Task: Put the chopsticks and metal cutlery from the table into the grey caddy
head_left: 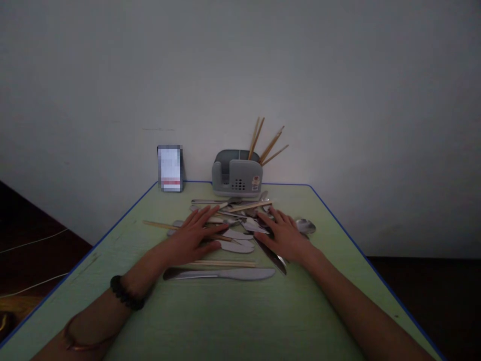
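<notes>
My left hand [195,235] lies palm down with its fingers spread over the left part of a pile of cutlery. Across from it, my right hand [283,233] rests the same way on the pile's right side. Between and under them are metal knives, forks, spoons and wooden chopsticks, partly hidden by the hands. A table knife [240,274] lies crosswise nearest me, with a pair of chopsticks [225,263] just beyond it. A spoon's bowl [305,226] shows past my right hand. Neither hand grips anything visible.
Behind the pile stands a grey cutlery holder [240,178] with several chopsticks [268,145] leaning in its right part. A phone [171,168] is propped against the wall at the back left. The green table [240,321] has a blue edge and meets the wall.
</notes>
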